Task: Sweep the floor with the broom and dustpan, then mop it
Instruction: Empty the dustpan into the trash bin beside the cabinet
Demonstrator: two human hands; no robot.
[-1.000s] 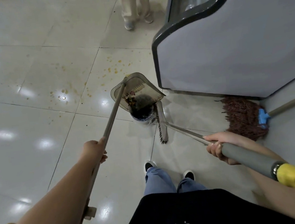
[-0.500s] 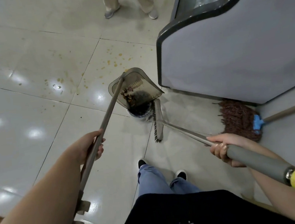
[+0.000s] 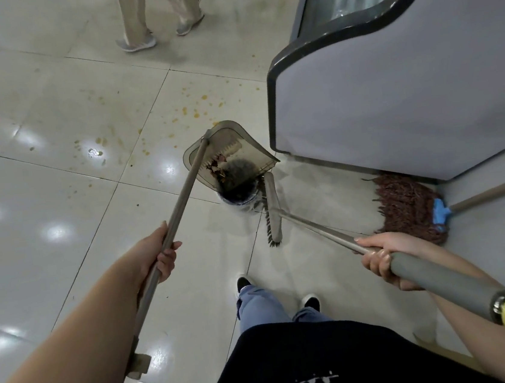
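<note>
A shop floor beside a display freezer.

Large glossy pale floor tiles (image 3: 58, 213) reflect ceiling lights; a grey curved-edged chest cabinet (image 3: 390, 87) with a sloped glass top stands beyond the fingers of the right hand (image 3: 384, 258), and another person's legs (image 3: 155, 13) pass far ahead of both hands.

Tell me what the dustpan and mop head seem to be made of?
The dustpan looks like smoky translucent plastic: floor and debris show through its glossy walls. The mop head looks like reddish-brown yarn or cotton strands, matte and stringy, in a blue, probably plastic, clamp.
</note>
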